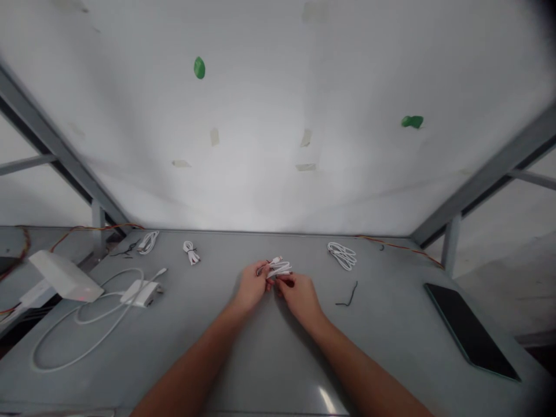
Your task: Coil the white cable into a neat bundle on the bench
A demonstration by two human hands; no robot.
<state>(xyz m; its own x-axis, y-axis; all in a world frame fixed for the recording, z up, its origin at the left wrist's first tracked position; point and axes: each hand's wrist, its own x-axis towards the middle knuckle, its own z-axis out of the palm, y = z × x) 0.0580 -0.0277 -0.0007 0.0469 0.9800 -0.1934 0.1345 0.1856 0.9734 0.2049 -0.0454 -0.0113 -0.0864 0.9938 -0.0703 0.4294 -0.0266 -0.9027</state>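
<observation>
Over the middle of the grey table, a folded white cable (280,267) is held between my two hands. My left hand (254,282) grips the bundle from the left, fingers closed around it. My right hand (299,292) pinches at the bundle's lower right, fingertips together; whether a tie is in them I cannot make out. To the right lies a loose black twist tie (351,296), bent at an angle. Behind it rests a coiled white cable (342,255). Left of my hands is a white cable bundle (191,253) with a black tie around it.
A white charger (141,293) with a long looping cable lies at the left, beside a white box (67,277). Another coiled cable (148,242) and black ties (125,250) sit at the back left. A dark tablet (471,330) lies at the right. A white wall (260,197) borders the back.
</observation>
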